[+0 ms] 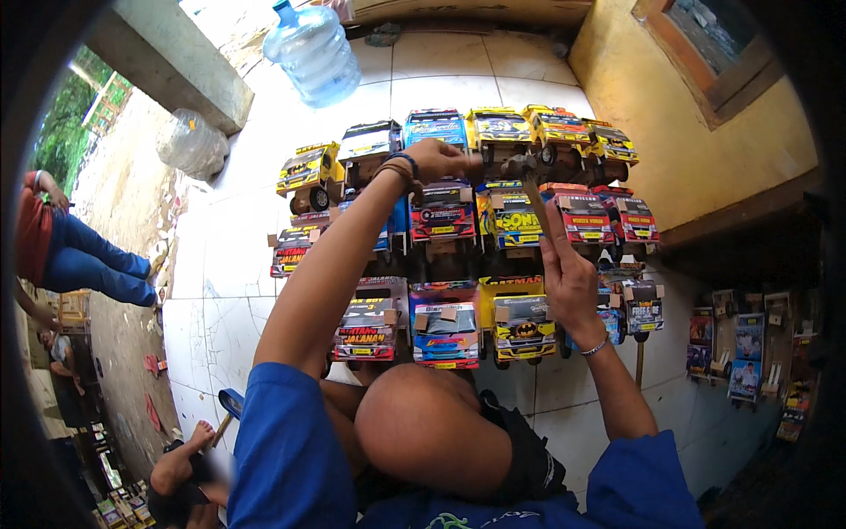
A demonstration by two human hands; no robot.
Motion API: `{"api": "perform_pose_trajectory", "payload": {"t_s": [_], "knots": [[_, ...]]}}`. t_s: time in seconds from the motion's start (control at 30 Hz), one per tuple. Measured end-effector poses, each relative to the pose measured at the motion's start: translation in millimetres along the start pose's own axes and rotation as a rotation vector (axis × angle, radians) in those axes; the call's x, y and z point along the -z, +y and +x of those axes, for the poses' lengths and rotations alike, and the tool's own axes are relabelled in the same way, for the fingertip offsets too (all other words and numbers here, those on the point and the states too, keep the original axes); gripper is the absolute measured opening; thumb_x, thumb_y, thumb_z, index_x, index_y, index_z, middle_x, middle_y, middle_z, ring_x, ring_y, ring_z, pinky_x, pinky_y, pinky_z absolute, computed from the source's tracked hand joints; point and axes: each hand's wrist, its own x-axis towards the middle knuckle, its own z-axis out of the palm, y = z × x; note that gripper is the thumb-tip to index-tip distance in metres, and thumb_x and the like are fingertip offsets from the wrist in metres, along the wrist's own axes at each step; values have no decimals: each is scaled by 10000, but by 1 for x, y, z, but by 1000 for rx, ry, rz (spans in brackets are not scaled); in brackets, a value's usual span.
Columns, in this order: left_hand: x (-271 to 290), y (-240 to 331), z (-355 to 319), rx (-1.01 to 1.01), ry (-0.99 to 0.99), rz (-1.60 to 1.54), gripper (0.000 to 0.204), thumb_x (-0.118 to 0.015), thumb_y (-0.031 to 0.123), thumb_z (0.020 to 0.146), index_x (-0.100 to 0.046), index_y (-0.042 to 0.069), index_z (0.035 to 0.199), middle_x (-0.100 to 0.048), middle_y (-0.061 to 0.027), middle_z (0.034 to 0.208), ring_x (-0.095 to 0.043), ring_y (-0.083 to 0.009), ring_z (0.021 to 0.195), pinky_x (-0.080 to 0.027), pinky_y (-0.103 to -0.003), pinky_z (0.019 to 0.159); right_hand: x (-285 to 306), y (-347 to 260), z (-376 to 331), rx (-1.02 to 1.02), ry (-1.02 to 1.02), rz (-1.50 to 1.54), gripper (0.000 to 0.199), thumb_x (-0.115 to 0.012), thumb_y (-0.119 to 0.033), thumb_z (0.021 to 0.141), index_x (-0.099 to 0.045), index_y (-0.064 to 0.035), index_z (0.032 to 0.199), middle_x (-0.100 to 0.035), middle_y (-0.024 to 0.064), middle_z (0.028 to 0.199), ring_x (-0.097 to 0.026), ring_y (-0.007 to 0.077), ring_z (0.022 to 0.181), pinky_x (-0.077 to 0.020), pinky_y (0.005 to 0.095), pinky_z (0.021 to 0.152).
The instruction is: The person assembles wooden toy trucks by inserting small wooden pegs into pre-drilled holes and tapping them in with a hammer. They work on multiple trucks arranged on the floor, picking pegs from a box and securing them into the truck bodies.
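White tiled floor (pixel 225 300), boldly lettered toy trucks (pixel 446 333) in rows, right grip (pixel 573 286) around hammer (pixel 534 196) (left grip (pixel 432 161) unclear)

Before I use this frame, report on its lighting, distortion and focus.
In the head view, fisheye distortion bends the outer scene toward a dark rim; daylight washes out the outdoor ground at upper left; the white floor tiles turn dimmer toward lower right; the central toy trucks look fairly sharp.

Yellow, red and blue printed toy trucks (pixel 441 219) — white floor tiles (pixel 216 300)
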Motion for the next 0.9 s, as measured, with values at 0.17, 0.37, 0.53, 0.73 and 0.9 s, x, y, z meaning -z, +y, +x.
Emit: {"api": "perform_pose_trajectory", "payload": {"t_s": [0.17, 0.37, 0.53, 0.73, 0.9], "knots": [[-4, 37, -20, 83, -330, -1035, 416, -491, 445, 1021, -632, 118, 1236, -687, -68, 1079, -560, -115, 801, -519, -287, 769, 10, -18, 1, -226, 60, 335, 422, -607, -256, 985, -516, -34, 1331, -656, 72, 804, -583, 117, 681, -473, 305, 605], [-34, 80, -33, -19, -515, -1101, 422, -512, 373, 1018, -559, 75, 1314, -647, -154, 1210, -601, -209, 1028, -505, -372, 966, 7, -36, 16, -315, 56, 370, 310, -720, -255, 907, -623, -31, 1098, -574, 13, 645, -520, 88, 560, -431, 294, 526], [-53, 82, -32, -679, -349, -83, 418, -528, 154, 1008, -457, 82, 1414, -597, -154, 1287, -586, -237, 1200, -472, -391, 1058, -2, -29, 18, -258, 118, 450, 266, -731, -211, 901, -643, -25, 1069, -460, -59, 601, -431, 29, 565, -361, 242, 500], [-57, 83, -16, -727, -377, -414, 498, -687, 80, 904, -496, 66, 1363, -585, -136, 1299, -627, -243, 1133, -539, -347, 980, -13, -3, 15, -297, 257, 452, 247, -678, -255, 945, -651, -38, 1060, -492, -62, 607, -409, 8, 528, -323, 222, 461], [-67, 98, -8, -59, -432, -875, 311, -718, 148, 904, -583, -4, 1139, -644, -86, 1151, -646, -170, 1081, -557, -275, 924, -9, 12, 23, -438, 267, 624, 252, -657, -271, 962, -653, -40, 1062, -510, -76, 666, -384, -3, 500, -288, 207, 424]]}}
